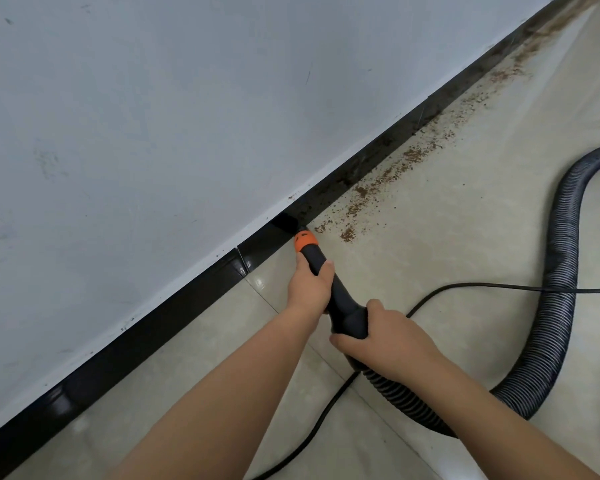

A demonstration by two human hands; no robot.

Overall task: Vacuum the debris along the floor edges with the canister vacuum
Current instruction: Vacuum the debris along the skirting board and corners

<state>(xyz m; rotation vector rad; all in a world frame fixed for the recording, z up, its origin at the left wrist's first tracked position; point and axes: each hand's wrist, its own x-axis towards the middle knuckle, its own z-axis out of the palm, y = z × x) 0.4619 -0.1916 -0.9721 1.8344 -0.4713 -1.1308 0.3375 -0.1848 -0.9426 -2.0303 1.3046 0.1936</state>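
A black vacuum wand point(343, 303) with an orange collar point(305, 240) points up and left, and its dark nozzle point(286, 223) presses on the black baseboard point(174, 306). My left hand point(310, 282) grips the wand just behind the collar. My right hand point(385, 337) grips its thick rear end, where the ribbed grey hose point(561, 306) joins. Brown debris point(388, 174) lies in a band along the floor edge, running from just past the nozzle to the top right. The canister is out of view.
A white wall point(136, 116) fills the upper left. The hose loops over the beige tiled floor point(430, 244) at right. A thin black power cord point(499, 285) crosses the floor from the right edge and passes under my arms.
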